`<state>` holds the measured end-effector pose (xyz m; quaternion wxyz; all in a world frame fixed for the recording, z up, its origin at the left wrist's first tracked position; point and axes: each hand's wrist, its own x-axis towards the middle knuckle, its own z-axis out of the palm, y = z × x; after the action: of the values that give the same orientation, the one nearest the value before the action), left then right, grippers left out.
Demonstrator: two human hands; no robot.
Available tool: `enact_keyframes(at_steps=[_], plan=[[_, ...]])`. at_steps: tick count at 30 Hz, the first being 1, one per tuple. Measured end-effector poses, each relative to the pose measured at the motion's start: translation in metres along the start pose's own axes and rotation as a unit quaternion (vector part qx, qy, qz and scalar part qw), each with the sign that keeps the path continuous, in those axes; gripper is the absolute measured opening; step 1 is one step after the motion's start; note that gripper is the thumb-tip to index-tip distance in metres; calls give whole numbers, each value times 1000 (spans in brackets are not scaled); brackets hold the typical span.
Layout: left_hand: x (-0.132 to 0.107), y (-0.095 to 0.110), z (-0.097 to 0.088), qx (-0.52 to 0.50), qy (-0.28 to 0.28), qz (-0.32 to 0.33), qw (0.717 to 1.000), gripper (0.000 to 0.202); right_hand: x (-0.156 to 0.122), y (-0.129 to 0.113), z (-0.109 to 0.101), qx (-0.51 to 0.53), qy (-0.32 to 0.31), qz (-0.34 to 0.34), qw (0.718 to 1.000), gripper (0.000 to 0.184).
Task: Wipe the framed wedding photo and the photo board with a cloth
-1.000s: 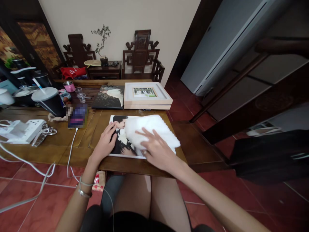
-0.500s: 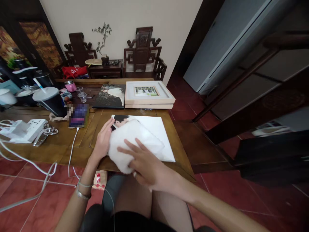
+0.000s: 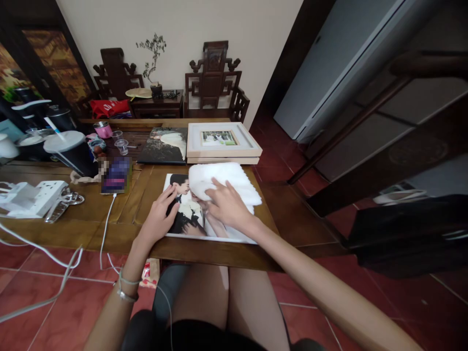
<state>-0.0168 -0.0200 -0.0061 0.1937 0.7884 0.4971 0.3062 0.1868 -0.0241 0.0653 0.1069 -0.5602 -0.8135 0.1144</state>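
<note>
A photo panel (image 3: 192, 225) showing a couple lies flat near the table's front edge. My left hand (image 3: 160, 214) rests open on its left side, fingers stretched over the edge and the dark-haired figure. A fluffy white cloth (image 3: 234, 178) covers the panel's upper right part and reaches past its far edge. On the cloth's near left part lies my right hand (image 3: 228, 207), fingers spread and pressing from above, not wrapped round it. Part of the picture is hidden under the cloth and my right hand.
Behind the panel are a dark picture panel (image 3: 161, 146) and stacked pale frames (image 3: 224, 153). Leftward are a phone (image 3: 116, 176) on a cable, a black cup (image 3: 75, 153) with a straw, and a power strip (image 3: 49, 195). Chairs (image 3: 214, 73) stand by the wall.
My right hand has slid the cloth away from me and to the right, uncovering more of the couple. My left hand has shifted slightly, its fingers now more spread on the panel.
</note>
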Motion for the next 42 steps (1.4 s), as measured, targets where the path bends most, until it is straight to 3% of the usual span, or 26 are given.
enact_keyframes(at_steps=[6,11,18,22,25,31,34,37,42], plan=[[1,-2,-1,17,22,5,1000,40,54,-23,7,51,-9,-57,997,27],[3,-1,-3,0,24,7,1000,42,64,-3,29,72,7,-78,994,23],[3,4,-7,-8,14,4,1000,43,27,74,28,64,47,-15,997,20],[3,4,-7,-15,17,-2,1000,41,5,95,22,53,68,6,996,19],[3,3,-6,-13,17,2,1000,41,-19,85,25,36,70,-26,997,17],[3,2,-6,6,13,8,1000,40,-89,33,26,36,48,-149,987,26],[3,1,-6,4,9,10,1000,41,-102,20,19,51,25,-173,983,30],[3,0,-5,0,11,8,1000,41,-86,28,12,53,24,-156,986,26],[3,0,-6,-6,10,9,1000,42,-26,58,10,14,28,-70,997,21]])
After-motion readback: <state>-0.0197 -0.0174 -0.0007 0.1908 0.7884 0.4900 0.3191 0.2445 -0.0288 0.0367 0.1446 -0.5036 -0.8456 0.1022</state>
